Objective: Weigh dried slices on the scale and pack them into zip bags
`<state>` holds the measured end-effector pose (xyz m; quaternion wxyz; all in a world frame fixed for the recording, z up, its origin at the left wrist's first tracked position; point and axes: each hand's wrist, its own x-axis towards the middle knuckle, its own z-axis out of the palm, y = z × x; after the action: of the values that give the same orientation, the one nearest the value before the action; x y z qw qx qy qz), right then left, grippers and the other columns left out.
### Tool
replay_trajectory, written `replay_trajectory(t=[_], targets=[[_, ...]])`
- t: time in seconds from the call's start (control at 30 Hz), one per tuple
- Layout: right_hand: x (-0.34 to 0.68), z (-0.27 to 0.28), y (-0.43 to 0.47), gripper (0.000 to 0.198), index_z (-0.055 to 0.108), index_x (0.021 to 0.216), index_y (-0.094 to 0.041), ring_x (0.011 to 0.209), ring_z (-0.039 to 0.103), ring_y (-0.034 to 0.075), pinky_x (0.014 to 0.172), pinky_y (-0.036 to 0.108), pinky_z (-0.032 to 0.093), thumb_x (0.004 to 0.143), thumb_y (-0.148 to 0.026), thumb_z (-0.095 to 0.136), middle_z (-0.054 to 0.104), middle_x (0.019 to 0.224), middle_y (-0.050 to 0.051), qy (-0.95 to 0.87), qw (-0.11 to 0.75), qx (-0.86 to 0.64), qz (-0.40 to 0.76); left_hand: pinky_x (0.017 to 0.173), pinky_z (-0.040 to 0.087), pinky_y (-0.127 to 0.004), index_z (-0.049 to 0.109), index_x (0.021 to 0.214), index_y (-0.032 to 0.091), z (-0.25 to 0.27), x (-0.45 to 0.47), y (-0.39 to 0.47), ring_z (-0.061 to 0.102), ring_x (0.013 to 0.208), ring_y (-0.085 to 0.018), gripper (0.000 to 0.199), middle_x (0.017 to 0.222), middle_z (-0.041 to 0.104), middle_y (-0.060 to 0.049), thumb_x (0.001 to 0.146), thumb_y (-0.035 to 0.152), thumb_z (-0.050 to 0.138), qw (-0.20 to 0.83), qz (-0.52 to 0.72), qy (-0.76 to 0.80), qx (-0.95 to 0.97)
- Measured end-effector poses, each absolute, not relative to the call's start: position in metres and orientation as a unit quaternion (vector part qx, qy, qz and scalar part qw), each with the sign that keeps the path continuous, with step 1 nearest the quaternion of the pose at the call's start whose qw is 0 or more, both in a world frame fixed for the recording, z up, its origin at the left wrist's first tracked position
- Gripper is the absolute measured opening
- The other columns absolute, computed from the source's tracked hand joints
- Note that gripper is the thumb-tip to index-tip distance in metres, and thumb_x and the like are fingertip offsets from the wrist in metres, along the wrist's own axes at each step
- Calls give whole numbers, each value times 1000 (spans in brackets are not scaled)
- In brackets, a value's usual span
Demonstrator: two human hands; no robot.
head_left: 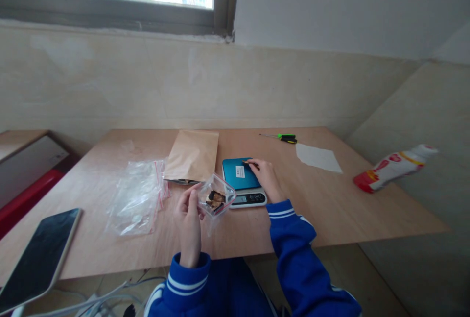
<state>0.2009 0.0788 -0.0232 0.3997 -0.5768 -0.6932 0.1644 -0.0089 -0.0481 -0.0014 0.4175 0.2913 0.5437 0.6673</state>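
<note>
On the worktop [330, 204], near the front edge, the left hand [190, 204] pinches one open clear bag [225, 185]; tipping it could spill its brown pieces [216, 199]. The right hand [265, 172] grips one small piece [245, 162] over one scale [244, 183]; leaning there could skew the reading. One paper bag [194, 155] lies toward the back edge, one bottle [391, 167] by the right; stacked flat bags [135, 199] defy counting.

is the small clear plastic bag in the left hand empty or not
Not empty: irregular brown and black pieces show inside the small clear plastic bag in the left hand.
</note>
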Motion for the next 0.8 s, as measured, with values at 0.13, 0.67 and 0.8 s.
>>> replay_trajectory(t=[0.13, 0.67, 0.8], targets=[[211, -20, 77, 20, 73, 88, -14, 83, 70, 22, 78, 36, 54, 82, -20, 55, 74, 93, 11, -656, 443, -576, 204, 42, 32, -17, 69, 97, 16, -1, -9, -48, 40, 47, -6, 39, 59, 50, 4, 75, 48, 62, 418, 663, 552, 284], [154, 61, 3, 24, 71, 97, -22, 93, 66, 17, 80, 30, 55, 80, -37, 67, 71, 102, 4, -629, 483, -391, 467, 44, 36, -16, 66, 98, 15, -5, -4, -47, 45, 51, -6, 37, 68, 58, 1, 79, 46, 61, 422, 677, 527, 293], [154, 46, 2, 28, 69, 96, -20, 95, 66, 19, 80, 33, 56, 84, -44, 60, 70, 103, 5, -581, 521, -391, 488, 47, 39, -17, 64, 98, 16, -9, -4, -45, 50, 55, -7, 36, 71, 61, 0, 78, 46, 62, 435, 687, 511, 278]])
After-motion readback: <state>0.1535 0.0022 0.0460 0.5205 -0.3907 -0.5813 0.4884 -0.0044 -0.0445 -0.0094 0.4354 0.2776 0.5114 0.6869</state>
